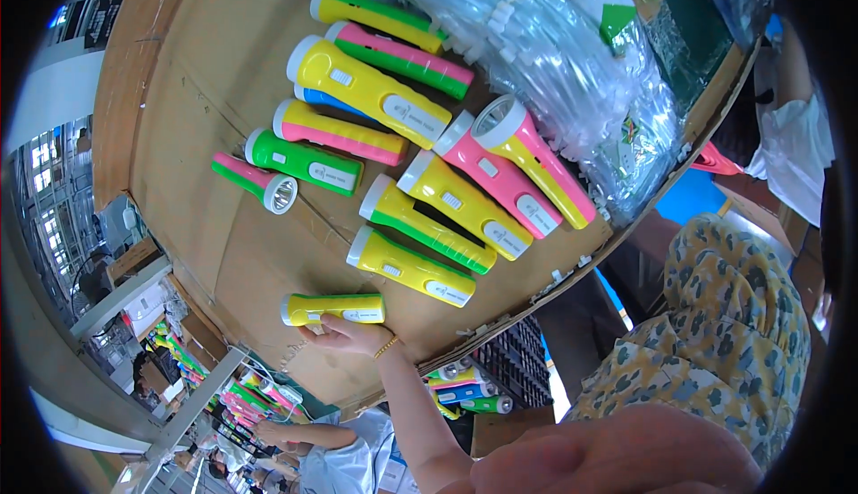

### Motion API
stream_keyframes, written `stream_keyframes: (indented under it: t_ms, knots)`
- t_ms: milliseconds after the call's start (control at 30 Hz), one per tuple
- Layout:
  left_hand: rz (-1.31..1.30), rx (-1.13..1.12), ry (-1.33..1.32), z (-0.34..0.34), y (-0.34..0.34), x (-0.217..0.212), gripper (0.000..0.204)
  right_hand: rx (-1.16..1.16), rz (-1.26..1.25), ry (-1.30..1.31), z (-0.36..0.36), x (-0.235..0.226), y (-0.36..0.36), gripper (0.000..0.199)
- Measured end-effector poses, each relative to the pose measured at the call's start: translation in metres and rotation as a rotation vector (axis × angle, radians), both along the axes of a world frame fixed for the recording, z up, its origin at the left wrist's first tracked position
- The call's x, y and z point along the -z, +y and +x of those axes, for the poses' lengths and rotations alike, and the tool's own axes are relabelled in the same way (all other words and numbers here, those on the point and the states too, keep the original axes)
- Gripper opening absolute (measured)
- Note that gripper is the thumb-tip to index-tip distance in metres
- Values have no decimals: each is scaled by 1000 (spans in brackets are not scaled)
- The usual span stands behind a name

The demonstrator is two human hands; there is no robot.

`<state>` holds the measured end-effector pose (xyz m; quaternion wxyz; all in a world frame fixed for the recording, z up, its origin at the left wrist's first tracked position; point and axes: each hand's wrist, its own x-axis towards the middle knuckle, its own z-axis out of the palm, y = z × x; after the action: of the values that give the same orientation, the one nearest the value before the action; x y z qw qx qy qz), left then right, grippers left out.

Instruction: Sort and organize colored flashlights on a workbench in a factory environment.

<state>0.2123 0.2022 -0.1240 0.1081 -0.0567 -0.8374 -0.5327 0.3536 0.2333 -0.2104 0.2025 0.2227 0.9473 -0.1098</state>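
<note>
My left hand (347,335), with a gold-coloured beaded bracelet at the wrist, is at the near side of a yellow-and-green flashlight (368,305) with a white head. Its fingers close against the body, one overlapping the lower edge. Beyond it on brown cardboard (268,253) lies a yellow flashlight (411,268), among several more in yellow, green and pink. A pink-and-yellow flashlight (541,168) rests across a pink one (497,175). Close to the camera at the lower edge is a large blurred patch of skin, apparently my right hand (617,454); its fingers cannot be made out.
Clear plastic bags (554,56) are heaped at the table's far right. A small pink-and-green flashlight (243,174) lies apart on the left. Below the table edge is a black crate (514,360) beside more flashlights (474,393). Another person's arm (308,434) works at lower left.
</note>
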Motion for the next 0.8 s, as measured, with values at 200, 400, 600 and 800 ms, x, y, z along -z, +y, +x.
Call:
stream_keyframes:
  t_ms: [200,400,600,800]
  knots:
    - [3,-46,-9,2,4,0,50,330,-912,-303,267,86,105,39]
    - [25,-28,-20,2,20,1,50,372,-1048,-344,344,125,128,39]
    - [-1,-59,-70,1,18,0,55,335,-1051,-335,323,132,120,40]
    - [27,-36,-44,-4,20,-3,53,285,-1032,-329,299,131,124,42]
